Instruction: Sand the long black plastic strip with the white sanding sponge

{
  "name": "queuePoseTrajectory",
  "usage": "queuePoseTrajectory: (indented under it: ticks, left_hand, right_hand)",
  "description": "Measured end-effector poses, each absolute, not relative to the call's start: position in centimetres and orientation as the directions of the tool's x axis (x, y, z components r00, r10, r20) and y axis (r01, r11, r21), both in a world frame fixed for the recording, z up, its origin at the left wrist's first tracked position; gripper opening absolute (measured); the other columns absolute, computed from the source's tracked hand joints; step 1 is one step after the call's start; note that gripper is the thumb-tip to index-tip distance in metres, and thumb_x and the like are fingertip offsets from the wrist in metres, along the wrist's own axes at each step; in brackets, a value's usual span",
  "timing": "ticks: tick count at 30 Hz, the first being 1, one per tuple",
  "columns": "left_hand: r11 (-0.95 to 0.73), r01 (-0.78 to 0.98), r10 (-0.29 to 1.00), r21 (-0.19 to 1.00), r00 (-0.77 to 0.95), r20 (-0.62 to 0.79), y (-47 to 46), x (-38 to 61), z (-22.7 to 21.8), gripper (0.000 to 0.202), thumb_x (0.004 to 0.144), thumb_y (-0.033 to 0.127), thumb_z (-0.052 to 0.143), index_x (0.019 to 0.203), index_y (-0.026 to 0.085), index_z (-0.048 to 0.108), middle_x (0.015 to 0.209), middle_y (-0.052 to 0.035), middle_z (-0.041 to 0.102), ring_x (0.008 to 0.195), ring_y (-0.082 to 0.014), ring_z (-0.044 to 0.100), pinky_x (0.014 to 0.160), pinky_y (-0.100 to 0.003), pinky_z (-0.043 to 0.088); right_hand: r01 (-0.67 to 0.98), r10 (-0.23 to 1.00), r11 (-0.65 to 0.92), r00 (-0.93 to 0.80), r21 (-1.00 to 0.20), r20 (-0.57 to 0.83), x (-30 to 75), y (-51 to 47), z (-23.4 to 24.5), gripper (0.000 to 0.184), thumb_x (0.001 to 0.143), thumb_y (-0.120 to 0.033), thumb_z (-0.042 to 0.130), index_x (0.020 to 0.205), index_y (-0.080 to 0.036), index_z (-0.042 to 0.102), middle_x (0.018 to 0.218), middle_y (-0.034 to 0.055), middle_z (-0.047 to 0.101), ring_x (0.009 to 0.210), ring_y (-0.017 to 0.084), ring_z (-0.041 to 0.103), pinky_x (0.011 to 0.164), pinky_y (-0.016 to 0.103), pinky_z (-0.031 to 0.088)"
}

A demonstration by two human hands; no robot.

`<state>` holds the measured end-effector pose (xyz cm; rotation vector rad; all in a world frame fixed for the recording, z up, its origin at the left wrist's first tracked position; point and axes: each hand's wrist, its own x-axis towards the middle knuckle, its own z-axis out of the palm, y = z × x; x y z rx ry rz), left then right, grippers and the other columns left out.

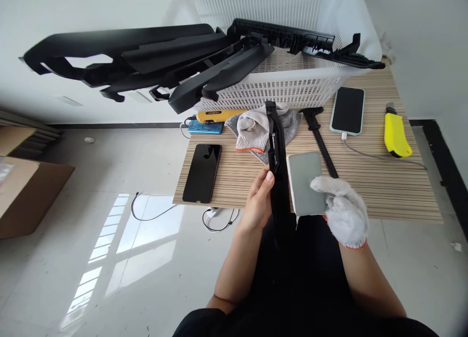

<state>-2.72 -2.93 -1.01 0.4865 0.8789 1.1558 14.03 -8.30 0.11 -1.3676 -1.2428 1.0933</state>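
My bare left hand [259,199] is closed around a long black plastic trim piece [281,193], which stands lengthwise over the table edge, its slotted end pointing away from me. In a white knit glove with orange cuff, my right hand [346,213] grips a flat grey pad [304,183] with a white edge, thumb on its face. The pad is just right of the trim piece; whether they touch I cannot tell. Beyond them lie a crumpled white glove [251,128] and a grey cloth [291,119]. A slim black T-headed piece [323,142] rests behind the pad.
A white plastic basket [292,86] at the back bears several black trim pieces [175,49], some jutting far left. The striped table [383,191] holds a black phone [202,174], a charging phone [347,110], a yellow utility knife [397,135] and a yellow corded tool [219,116].
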Motion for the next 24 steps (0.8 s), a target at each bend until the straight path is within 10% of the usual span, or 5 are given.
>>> queuePoseTrajectory:
  ticks: [5,8,19,24]
  left_hand:
    - [0.344,-0.579,0.935,0.739,0.142,-0.324,-2.9,-2.6,-0.8,0.039,0.080,0.049,0.083,0.107,0.023,0.075,0.117,-0.0043,0.077,0.127,-0.0261,0.064,0.113,-0.038,0.045]
    - [0.345,-0.583,0.935,0.735,0.144,-0.325,-2.9,-2.5,-0.8,0.042,0.079,0.051,0.083,0.110,0.023,0.075,0.122,-0.0058,0.075,0.131,-0.0277,0.062,0.115,-0.039,0.044]
    - [0.318,-0.571,0.948,0.757,0.169,-0.270,-2.9,-2.5,-0.9,0.038,0.084,0.050,0.079,0.110,0.023,0.075,0.124,-0.0060,0.075,0.129,-0.0270,0.064,0.113,-0.039,0.045]
    - [0.330,-0.586,0.942,0.740,0.157,-0.296,-2.9,-2.6,-1.0,0.039,0.081,0.049,0.082,0.110,0.024,0.075,0.124,-0.0049,0.075,0.130,-0.0268,0.063,0.116,-0.040,0.044]
  right_hand:
    - [0.345,0.984,-0.008,0.171,-0.938,0.055,12.4,-7.3,0.1,0.024,0.080,-0.041,0.081,0.095,-0.024,0.072,0.096,0.0038,0.076,0.082,0.020,0.074,0.074,0.035,0.062]
    - [0.248,0.932,-0.080,0.363,-0.965,0.016,12.0,-7.1,0.3,0.026,0.082,-0.042,0.079,0.095,-0.023,0.066,0.100,0.0054,0.075,0.078,0.019,0.073,0.069,0.035,0.064]
    - [0.152,0.993,-0.085,0.093,-0.985,-0.071,12.3,-7.2,0.4,0.025,0.079,-0.037,0.082,0.085,-0.022,0.063,0.092,0.0023,0.072,0.068,0.015,0.069,0.061,0.030,0.062]
    - [0.115,0.967,-0.060,0.254,-0.992,-0.029,12.6,-7.2,0.4,0.023,0.083,-0.037,0.079,0.091,-0.023,0.063,0.099,0.0032,0.071,0.072,0.015,0.070,0.060,0.031,0.063]
